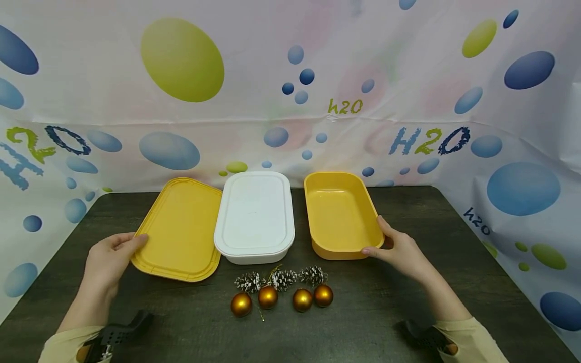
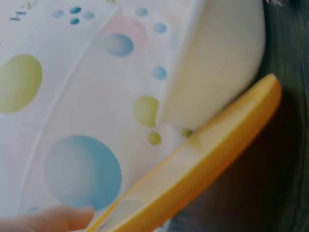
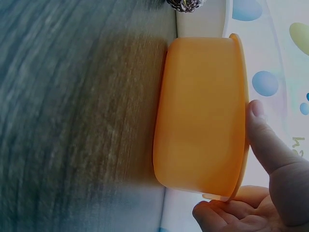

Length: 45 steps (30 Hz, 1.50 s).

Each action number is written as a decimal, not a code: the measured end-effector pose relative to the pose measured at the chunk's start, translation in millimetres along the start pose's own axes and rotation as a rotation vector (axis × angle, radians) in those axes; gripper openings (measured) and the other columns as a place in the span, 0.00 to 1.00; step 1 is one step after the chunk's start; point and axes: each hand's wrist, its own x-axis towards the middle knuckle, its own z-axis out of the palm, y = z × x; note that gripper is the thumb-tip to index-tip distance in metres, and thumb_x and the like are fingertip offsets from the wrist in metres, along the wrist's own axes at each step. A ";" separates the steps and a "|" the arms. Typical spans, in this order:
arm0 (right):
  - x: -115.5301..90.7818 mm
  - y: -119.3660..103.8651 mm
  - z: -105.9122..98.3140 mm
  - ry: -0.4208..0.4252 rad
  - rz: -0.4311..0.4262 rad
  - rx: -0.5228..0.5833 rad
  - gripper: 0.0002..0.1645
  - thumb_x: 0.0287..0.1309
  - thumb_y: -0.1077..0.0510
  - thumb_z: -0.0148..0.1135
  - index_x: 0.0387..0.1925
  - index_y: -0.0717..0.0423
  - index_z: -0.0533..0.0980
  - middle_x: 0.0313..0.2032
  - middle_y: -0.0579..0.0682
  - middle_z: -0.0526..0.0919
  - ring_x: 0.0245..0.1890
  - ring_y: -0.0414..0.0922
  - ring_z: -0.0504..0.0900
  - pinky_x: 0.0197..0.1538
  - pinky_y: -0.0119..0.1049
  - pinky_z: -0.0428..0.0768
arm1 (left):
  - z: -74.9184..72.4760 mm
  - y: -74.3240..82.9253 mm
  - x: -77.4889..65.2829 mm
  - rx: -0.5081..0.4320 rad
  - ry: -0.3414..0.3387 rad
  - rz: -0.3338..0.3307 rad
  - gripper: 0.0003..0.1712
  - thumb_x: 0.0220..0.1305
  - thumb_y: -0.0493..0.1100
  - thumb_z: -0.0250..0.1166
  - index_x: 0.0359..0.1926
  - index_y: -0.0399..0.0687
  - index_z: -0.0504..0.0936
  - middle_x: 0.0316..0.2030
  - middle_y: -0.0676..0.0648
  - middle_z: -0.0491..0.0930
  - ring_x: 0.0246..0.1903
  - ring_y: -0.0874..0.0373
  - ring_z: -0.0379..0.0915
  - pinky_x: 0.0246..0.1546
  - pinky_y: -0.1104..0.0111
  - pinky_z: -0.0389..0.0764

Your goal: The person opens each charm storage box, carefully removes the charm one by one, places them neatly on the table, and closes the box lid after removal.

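My left hand (image 1: 110, 254) pinches the left edge of a flat yellow lid (image 1: 181, 229), thumb on top. In the left wrist view the lid (image 2: 203, 164) shows edge-on, tilted over the dark table, beside a white container. At the right stands a yellow rectangular food container (image 1: 342, 212), with no lid on it. My right hand (image 1: 401, 251) grips its near right corner. The right wrist view shows the thumb along the rim of the yellow container (image 3: 203, 116) and the other fingers around its side. Between the two yellow pieces sits a white container with a white lid (image 1: 255, 214) on it.
In front of the white container lie several snowy-tipped pine cones (image 1: 283, 279). Nearer to me, gold Christmas baubles (image 1: 302, 300) form a loose row on the dark wooden table (image 1: 272, 340). A white sheet printed with bubbles (image 1: 254, 111) hangs behind the table and along its sides.
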 end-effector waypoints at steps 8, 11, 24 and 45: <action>-0.9 -1.1 -0.7 -0.009 0.023 0.010 0.59 0.54 0.40 0.67 0.72 0.66 0.46 0.70 0.67 0.49 0.64 0.63 0.63 0.58 0.53 0.70 | 8.3 22.3 -13.4 -0.141 0.046 0.080 0.35 0.63 0.45 0.66 0.62 0.26 0.65 0.28 0.64 0.74 0.26 0.71 0.76 0.29 0.79 0.79; -1.1 -1.1 -0.4 -0.010 0.022 0.010 0.59 0.54 0.40 0.67 0.72 0.66 0.46 0.70 0.67 0.49 0.64 0.63 0.63 0.58 0.53 0.70 | 12.8 31.9 -18.6 -0.168 0.117 0.079 0.30 0.62 0.41 0.66 0.60 0.28 0.68 0.29 0.63 0.74 0.26 0.72 0.75 0.29 0.80 0.79; -0.4 1.2 1.1 -0.006 0.006 0.010 0.59 0.54 0.40 0.67 0.72 0.66 0.46 0.70 0.67 0.49 0.64 0.63 0.62 0.58 0.53 0.70 | 33.5 59.2 -35.7 -0.178 0.485 0.271 0.19 0.55 0.39 0.71 0.47 0.36 0.82 0.33 0.57 0.76 0.28 0.70 0.73 0.28 0.86 0.74; -0.7 1.8 2.2 -0.001 0.013 0.010 0.59 0.54 0.40 0.66 0.72 0.66 0.46 0.70 0.66 0.49 0.64 0.63 0.62 0.58 0.53 0.70 | 69.6 86.1 -58.3 0.011 0.642 1.112 0.15 0.46 0.23 0.70 0.40 0.30 0.85 0.32 0.35 0.80 0.32 0.43 0.75 0.45 0.86 0.67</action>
